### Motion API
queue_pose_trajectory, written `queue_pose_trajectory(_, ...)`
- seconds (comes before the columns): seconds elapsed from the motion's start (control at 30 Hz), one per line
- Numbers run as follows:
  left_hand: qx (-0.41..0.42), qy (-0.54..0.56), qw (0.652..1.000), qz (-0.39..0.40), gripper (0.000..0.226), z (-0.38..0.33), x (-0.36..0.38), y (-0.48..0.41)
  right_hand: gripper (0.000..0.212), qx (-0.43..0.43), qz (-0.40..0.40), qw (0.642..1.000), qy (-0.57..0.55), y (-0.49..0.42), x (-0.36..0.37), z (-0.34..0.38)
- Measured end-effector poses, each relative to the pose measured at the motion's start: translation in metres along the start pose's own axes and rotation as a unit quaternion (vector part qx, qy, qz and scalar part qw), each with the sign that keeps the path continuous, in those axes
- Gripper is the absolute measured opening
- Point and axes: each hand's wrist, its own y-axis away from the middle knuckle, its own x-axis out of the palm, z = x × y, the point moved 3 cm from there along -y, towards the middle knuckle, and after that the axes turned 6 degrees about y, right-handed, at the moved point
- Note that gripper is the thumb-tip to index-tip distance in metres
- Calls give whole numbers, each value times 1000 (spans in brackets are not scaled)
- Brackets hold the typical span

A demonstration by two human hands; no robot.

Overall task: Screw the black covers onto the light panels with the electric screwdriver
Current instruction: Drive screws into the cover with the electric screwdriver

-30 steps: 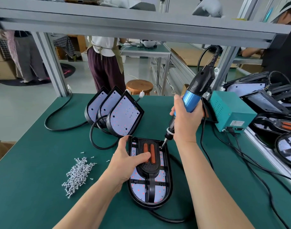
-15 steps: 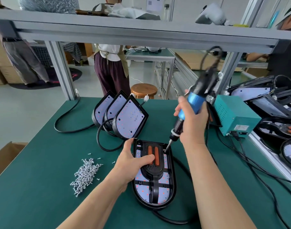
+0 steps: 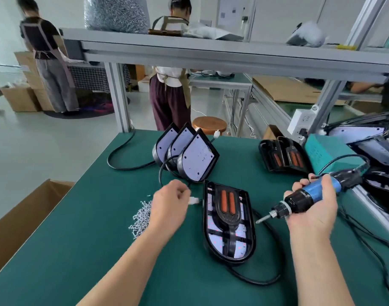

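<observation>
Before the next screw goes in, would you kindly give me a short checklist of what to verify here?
1. Electric screwdriver gripped in the right hand: ok.
2. Bit tip on a screw hole: not ok; it hangs off the light panel, by its right edge.
3. Black cover lying on the panel: ok; whether it sits flush, cannot tell.
4. Left hand steadying the panel: not ok; it is beside the panel's left edge, not on it.
5. Screws within reach: ok; the pile lies by the left hand.
6. Screw picked up in the left hand: cannot tell; the fingers are blurred.
</observation>
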Motion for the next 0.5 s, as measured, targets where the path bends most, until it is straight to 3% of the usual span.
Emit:
queue_pose_trajectory(0.1, 36, -167, 984, 43, 7, 15, -14, -12, 23, 28, -11, 998, -47, 9, -10, 0)
queue_pose_trajectory(0.17, 53, -224, 969, 90, 13, 19, -11, -13, 23, 44, -13, 996, -72, 13, -15, -2)
queue_pose_trajectory(0.5, 122, -307, 938, 106, 9, 11, -5, -17, 27, 80, -21, 994, -71, 20, -22, -12)
